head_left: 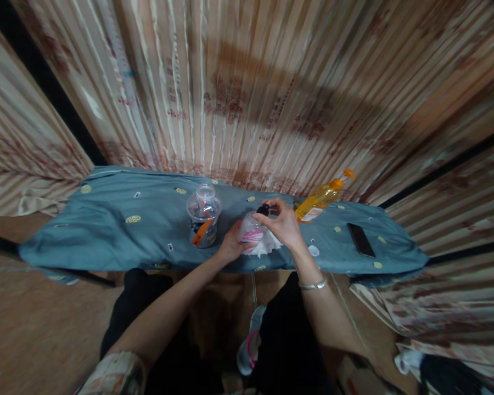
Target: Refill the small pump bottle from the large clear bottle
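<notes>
My left hand (232, 244) is wrapped round the lower body of a small clear bottle (250, 230) with pink markings. At the bottle's top, my right hand (283, 222) pinches its black cap (263, 209) between thumb and fingers. Whether the cap is loose or seated on the neck I cannot tell. The bottle leans slightly to the right over the cloth. A crumpled white tissue (268, 244) lies beneath and beside it. Left of my hands stands a clear plastic cup (196, 226) with an orange mark and a smaller clear container in its top.
An orange pump bottle (318, 202) stands behind my right hand. A black phone (360, 240) lies further right, and a small white disc (313, 250) rests near the front edge. The narrow table (107, 219) has a blue-green cloth, with a pleated curtain (247, 99) behind.
</notes>
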### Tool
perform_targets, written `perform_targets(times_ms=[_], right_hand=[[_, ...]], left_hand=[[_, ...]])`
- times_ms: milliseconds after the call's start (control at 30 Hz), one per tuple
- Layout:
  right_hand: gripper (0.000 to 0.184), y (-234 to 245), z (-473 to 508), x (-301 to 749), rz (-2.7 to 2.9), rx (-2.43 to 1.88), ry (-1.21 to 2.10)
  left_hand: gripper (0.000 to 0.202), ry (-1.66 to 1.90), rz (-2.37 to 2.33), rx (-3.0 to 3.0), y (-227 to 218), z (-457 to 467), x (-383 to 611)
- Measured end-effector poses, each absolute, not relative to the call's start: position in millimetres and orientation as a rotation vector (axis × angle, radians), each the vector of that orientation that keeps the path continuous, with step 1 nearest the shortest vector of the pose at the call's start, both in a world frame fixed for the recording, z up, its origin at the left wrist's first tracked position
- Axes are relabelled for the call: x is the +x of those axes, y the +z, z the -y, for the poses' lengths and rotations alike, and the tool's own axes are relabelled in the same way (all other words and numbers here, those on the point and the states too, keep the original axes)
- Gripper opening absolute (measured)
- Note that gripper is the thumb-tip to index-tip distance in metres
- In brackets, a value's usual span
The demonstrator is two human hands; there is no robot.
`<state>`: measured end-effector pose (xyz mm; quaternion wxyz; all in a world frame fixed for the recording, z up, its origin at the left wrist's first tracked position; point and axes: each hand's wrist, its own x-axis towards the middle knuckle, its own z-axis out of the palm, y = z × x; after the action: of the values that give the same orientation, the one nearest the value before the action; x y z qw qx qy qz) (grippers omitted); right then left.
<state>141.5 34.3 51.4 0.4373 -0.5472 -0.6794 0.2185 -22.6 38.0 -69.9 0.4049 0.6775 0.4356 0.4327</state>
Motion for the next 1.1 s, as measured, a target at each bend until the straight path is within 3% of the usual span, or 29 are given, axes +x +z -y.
perform_targets(times_ms=[233, 333, 433, 533, 633, 733, 833, 933, 1100], right_hand=[[0.049, 36, -33, 168, 1.651, -1.215, 0.713], [0.057, 39, -28, 161, 1.67, -1.283, 0.619], [0.054, 43, -25, 150, 1.675, -1.393, 0.496], [0.048, 45, -25, 148, 1.739, -1.331, 0.552], [0.054, 45, -23, 152, 1.819, -1.225, 0.639], [0.059, 48, -21, 150, 1.782, -1.397, 0.464], [0.047, 53, -19, 145, 1.768, -1.542, 0.286], [0.038, 58, -17, 145, 1.892, -1.441, 0.353], [0.052, 61, -15, 142, 1.862, -1.48, 0.3]], left_hand=[[0.053, 1.098, -1.119, 1.73, -69, -39, -25], [0.055, 1.101, -1.106, 1.74, -70, -38, -24], [0.058, 1.102, -1.091, 1.744, -71, -38, -23], [0.059, 1.105, -1.081, 1.744, -71, -38, -24], [0.059, 1.109, -1.075, 1.741, -72, -38, -24], [0.059, 1.11, -1.076, 1.736, -73, -38, -24], [0.058, 1.107, -1.084, 1.728, -74, -39, -24], [0.06, 1.104, -1.087, 1.72, -73, -38, -23], [0.057, 1.097, -1.091, 1.716, -68, -36, -24]])
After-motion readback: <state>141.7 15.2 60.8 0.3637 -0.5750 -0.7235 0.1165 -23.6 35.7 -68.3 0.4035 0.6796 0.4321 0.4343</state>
